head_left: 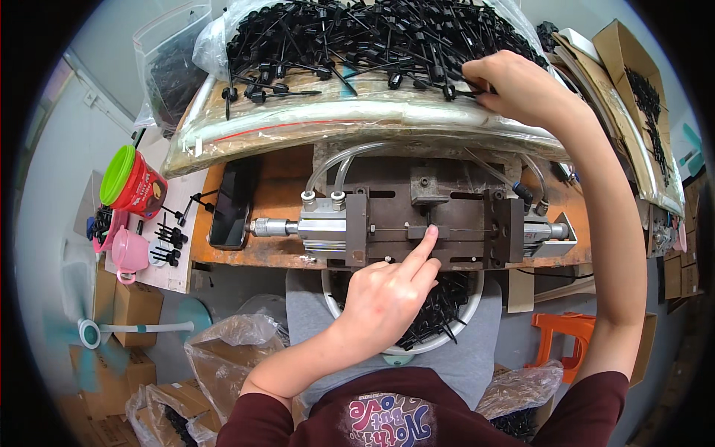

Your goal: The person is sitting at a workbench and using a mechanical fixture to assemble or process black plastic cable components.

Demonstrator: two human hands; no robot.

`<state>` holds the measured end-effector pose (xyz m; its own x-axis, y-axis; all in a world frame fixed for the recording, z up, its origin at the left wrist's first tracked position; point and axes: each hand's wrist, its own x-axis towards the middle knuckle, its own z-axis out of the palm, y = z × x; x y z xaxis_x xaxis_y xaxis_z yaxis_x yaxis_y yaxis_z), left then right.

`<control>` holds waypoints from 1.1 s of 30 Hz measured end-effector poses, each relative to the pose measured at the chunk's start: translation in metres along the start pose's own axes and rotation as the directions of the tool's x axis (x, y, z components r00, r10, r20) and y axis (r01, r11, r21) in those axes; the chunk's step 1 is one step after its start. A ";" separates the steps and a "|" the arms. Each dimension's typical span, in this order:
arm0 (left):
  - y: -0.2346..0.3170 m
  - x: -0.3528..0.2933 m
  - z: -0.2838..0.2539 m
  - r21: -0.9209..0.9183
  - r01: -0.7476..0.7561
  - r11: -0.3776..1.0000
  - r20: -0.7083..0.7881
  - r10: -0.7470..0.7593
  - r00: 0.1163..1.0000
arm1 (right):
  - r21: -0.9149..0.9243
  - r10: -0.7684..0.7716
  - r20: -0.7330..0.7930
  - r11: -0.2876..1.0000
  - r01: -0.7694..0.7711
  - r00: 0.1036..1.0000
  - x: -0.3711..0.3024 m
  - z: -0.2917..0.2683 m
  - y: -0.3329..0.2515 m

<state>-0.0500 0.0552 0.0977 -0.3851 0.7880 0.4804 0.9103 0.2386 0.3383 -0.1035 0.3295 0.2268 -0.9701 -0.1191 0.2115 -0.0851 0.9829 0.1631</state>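
Observation:
My left hand point(391, 294) is over the middle of a metal clamping fixture point(387, 212). Its index finger is stretched out, with the tip on a small dark block point(422, 232) at the centre; the other fingers are partly bent, and the thumb is hidden. At the far right, my right hand point(514, 86) reaches to the edge of a heap of black plastic parts point(372, 37). Thumb and fingers close on a black plastic part point(466, 93) with a thin stem, partly covered by the hand. Silver air cylinders point(325, 223) flank the fixture.
Below the bench edge, a white bucket point(477, 298) of black parts stands between my legs. A phone point(232, 205), a red tub with green rim point(138, 182) and a pink cup point(130, 252) are at left. An orange stool point(547, 335) stands at right; air hoses point(350, 153) arch behind the fixture.

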 end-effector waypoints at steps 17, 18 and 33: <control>0.007 0.009 -0.025 -0.494 -0.070 0.866 -0.295 -0.091 0.951 | 0.811 0.137 0.396 -0.517 -0.275 0.908 -0.114 0.020 -0.118; 0.008 0.007 -0.028 -0.510 -0.047 0.859 -0.276 -0.112 0.954 | 0.813 0.168 0.416 -0.510 -0.283 0.894 -0.119 0.022 -0.119; -0.001 -0.001 0.003 -0.015 0.006 1.000 -0.056 -0.007 0.998 | 0.959 0.511 0.283 -0.141 -0.246 0.812 -0.151 0.020 -0.119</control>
<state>-0.0502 0.0561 0.0945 -0.3995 0.7532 0.5226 0.9054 0.2347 0.3538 0.0483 0.2335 0.1562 -0.8952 0.4452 -0.0176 0.0323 0.0255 -0.9992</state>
